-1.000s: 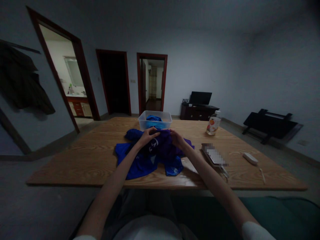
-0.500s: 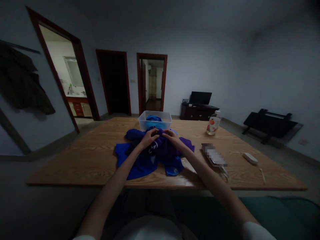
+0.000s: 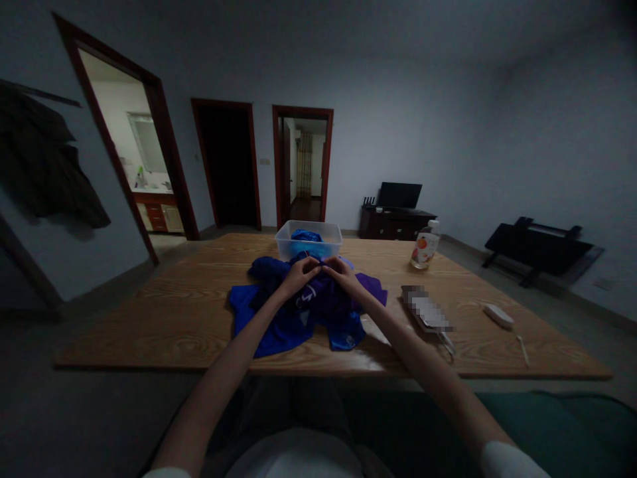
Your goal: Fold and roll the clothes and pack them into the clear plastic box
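Observation:
A purple garment with white lettering lies bunched on top of a blue garment on the wooden table. My left hand pinches the purple cloth near its far edge. Close beside it, my right hand pinches the same cloth, the fingertips of both hands nearly meeting. The blue garment spreads out beneath, toward the table's front edge. Just behind my hands stands a clear plastic box with blue cloth inside. Folds and fingers hide the exact bit of cloth in each grip.
On the right of the table are a bottle with a fruit label, a phone-like object with a blurred face and a strap, and a white oblong case with a cord. A green seat is at the lower right.
My hands have drawn slightly closer together over the purple garment, and the cloth between them has shifted a little. The other things stay where they were.

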A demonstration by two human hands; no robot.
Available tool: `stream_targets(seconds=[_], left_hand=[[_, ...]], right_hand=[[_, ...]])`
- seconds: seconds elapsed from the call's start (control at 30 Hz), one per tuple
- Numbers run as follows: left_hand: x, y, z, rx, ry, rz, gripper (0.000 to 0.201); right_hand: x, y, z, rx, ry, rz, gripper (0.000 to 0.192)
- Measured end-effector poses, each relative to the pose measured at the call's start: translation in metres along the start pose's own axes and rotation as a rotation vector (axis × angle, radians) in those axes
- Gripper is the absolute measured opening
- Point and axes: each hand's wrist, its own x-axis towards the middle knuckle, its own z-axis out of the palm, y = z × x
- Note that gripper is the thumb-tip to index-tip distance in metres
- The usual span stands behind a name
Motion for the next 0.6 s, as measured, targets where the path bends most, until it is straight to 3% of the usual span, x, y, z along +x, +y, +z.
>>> stream_targets(seconds=[0.3,0.6], left_hand=[[-0.001,-0.002,0.002,0.013,-0.01,-0.019,0.039],[-0.001,0.0,0.003,-0.025,-0.015,-0.048,0.047]], right_hand=[[-0.001,-0.005,-0.001,-0.089,-0.034,-0.115,0.025],[-0.003,-0.011,0.0,-0.1,-0.042,-0.127,0.024]])
